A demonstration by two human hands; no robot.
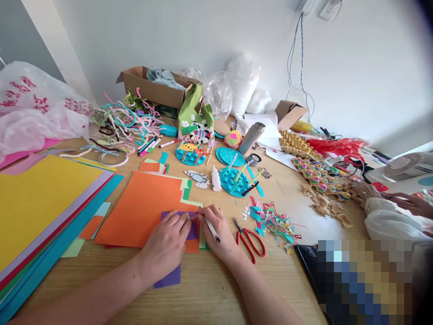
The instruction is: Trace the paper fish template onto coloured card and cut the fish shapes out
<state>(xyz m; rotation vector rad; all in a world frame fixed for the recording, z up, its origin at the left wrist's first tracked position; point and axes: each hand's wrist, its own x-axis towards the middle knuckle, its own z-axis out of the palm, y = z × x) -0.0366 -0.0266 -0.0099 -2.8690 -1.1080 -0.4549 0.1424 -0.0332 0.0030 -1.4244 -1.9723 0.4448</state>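
My left hand (169,239) rests on a purple sheet (168,276), its fingers bent and pressed together near the sheet's upper part; what they pinch, if anything, is too small to name. In my right hand (219,234) a white pen (211,227) with a dark end lies between the fingers. Both hands' fingertips nearly meet over the purple sheet. Beneath lies a stack of orange paper (135,212) with green edges showing. Red-handled scissors (249,243) lie open just right of my right hand.
Coloured sheets (50,194) are stacked at left. Beyond my hands are fish cutouts (196,177), a white bottle (216,178), blue discs (233,180) and a metal flask (252,137). Paper scraps (274,223) and a black phone (313,271) lie right. Another person's hand (411,201) works at far right.
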